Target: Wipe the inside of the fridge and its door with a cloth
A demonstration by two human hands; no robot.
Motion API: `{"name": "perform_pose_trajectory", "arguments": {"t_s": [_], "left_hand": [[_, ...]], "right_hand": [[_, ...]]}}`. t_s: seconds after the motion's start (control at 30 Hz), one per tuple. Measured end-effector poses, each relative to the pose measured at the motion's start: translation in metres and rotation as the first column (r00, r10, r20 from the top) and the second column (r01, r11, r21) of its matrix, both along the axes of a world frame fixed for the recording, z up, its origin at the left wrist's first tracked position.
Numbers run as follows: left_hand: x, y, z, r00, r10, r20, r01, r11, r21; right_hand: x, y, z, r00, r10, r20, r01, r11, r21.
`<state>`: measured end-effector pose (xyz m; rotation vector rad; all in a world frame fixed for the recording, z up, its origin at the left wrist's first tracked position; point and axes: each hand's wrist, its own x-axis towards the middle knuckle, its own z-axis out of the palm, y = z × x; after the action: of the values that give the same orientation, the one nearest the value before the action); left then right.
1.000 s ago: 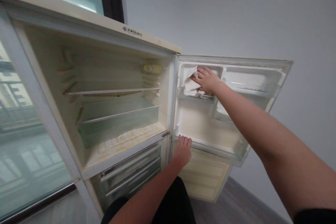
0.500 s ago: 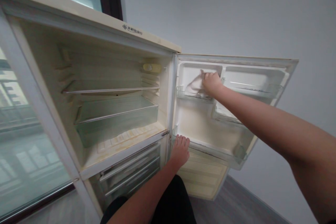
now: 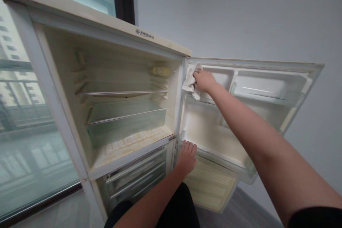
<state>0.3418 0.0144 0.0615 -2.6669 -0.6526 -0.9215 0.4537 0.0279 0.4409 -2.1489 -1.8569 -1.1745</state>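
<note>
My right hand (image 3: 204, 81) grips a crumpled white cloth (image 3: 190, 80) at the upper hinge-side corner of the open refrigerator door (image 3: 203, 121). The cloth lies against the door's inner liner, above a small clear door shelf (image 3: 208, 100). Lower down, my left hand (image 3: 187, 156) has its fingers hooked over the rim of the bottom door bin (image 3: 219, 158), near the hinge; its thumb is hidden.
The open fridge compartment (image 3: 120, 64) holds a glass shelf (image 3: 114, 88) and a clear drawer (image 3: 128, 124). Below hang the open freezer door (image 3: 211, 185) and freezer drawers (image 3: 136, 178). A window (image 3: 29, 131) is at left, a grey wall (image 3: 253, 14) at right.
My right hand has moved left with the cloth, from the upper door shelf's recess to the hinge-side corner. My left hand stays on the bottom bin. The view has shifted slightly.
</note>
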Motion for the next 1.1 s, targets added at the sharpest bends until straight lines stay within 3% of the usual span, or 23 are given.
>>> {"name": "perform_pose_trajectory", "arguments": {"t_s": [0.13, 0.23, 0.27, 0.33, 0.43, 0.5, 0.57, 0.67, 0.77, 0.87, 0.93, 1.0, 1.1], "left_hand": [[0.000, 0.000, -0.001, 1.000, 0.007, -0.004, -0.007, 1.000, -0.010], [0.000, -0.001, -0.001, 1.000, 0.023, 0.001, -0.023, 1.000, -0.008], [0.000, -0.001, -0.001, 1.000, 0.027, -0.001, -0.027, 1.000, -0.006], [-0.001, 0.000, -0.003, 0.999, 0.035, -0.009, -0.035, 0.999, -0.005], [-0.002, 0.003, -0.006, 0.999, 0.038, -0.026, -0.038, 0.999, -0.008], [-0.002, 0.005, -0.007, 0.999, 0.033, -0.027, -0.034, 0.999, -0.006], [-0.003, 0.006, -0.007, 0.999, 0.032, -0.019, -0.032, 0.999, 0.000], [-0.003, 0.005, -0.005, 0.999, 0.036, -0.012, -0.036, 0.999, 0.005], [-0.005, 0.003, -0.003, 0.999, 0.046, -0.024, -0.046, 0.999, 0.004], [-0.006, 0.003, -0.002, 0.998, 0.052, -0.033, -0.051, 0.999, 0.008], [-0.006, 0.003, -0.002, 0.998, 0.056, -0.036, -0.055, 0.998, 0.014], [-0.006, 0.003, -0.002, 0.997, 0.061, -0.041, -0.060, 0.998, 0.023], [-0.006, 0.004, -0.002, 0.996, 0.071, -0.048, -0.070, 0.997, 0.035]], "right_hand": [[-0.020, -0.027, -0.008, 0.945, 0.202, -0.256, -0.145, 0.964, 0.224], [-0.032, -0.057, -0.047, 0.764, 0.469, -0.443, -0.265, 0.854, 0.448], [-0.035, -0.065, -0.067, 0.663, 0.553, -0.505, -0.286, 0.810, 0.512], [-0.041, -0.074, -0.115, 0.386, 0.681, -0.623, -0.274, 0.729, 0.627], [-0.046, -0.071, -0.180, -0.033, 0.660, -0.750, -0.134, 0.741, 0.658], [-0.046, -0.063, -0.203, -0.216, 0.618, -0.756, -0.051, 0.766, 0.641], [-0.042, -0.056, -0.207, -0.315, 0.562, -0.764, -0.029, 0.800, 0.600], [-0.031, -0.048, -0.191, -0.365, 0.549, -0.751, -0.048, 0.795, 0.605], [-0.024, -0.040, -0.172, -0.481, 0.598, -0.640, -0.014, 0.725, 0.688], [-0.025, -0.029, -0.161, -0.760, 0.566, -0.319, 0.118, 0.603, 0.789], [-0.028, -0.023, -0.158, -0.880, 0.471, -0.060, 0.235, 0.541, 0.808], [-0.030, -0.017, -0.158, -0.919, 0.388, 0.078, 0.296, 0.545, 0.784], [-0.030, -0.007, -0.158, -0.927, 0.355, 0.125, 0.321, 0.572, 0.754]]}}
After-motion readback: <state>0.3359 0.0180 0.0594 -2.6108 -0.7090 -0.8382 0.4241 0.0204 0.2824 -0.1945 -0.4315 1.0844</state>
